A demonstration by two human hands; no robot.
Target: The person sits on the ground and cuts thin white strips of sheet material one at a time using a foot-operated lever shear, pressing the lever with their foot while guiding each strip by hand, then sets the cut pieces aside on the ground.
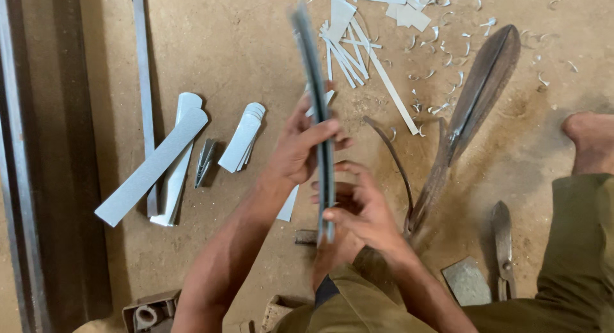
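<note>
Grey sheet-metal strips (318,109), stacked edge-on toward you, stand nearly upright in the middle of the dirt floor (243,45), held between both your hands. Your left hand (300,147) is closed round the stack's middle, thumb across the near edge and fingers wrapped behind. Your right hand (358,208) pinches the lower end, thumb and fingertips pressed on the edge, the other fingers curled loosely. Just right of your hands lie large rusty shears (467,116), blades pointing toward the floor's far right corner. Toward the left edge rest a long metal strip (150,167) and a small pile of cut pieces (243,138). Offcuts and curled shavings (384,32) litter the far edge. Smaller snips (503,247) lie by your knee, near your bare foot (591,141)
</note>
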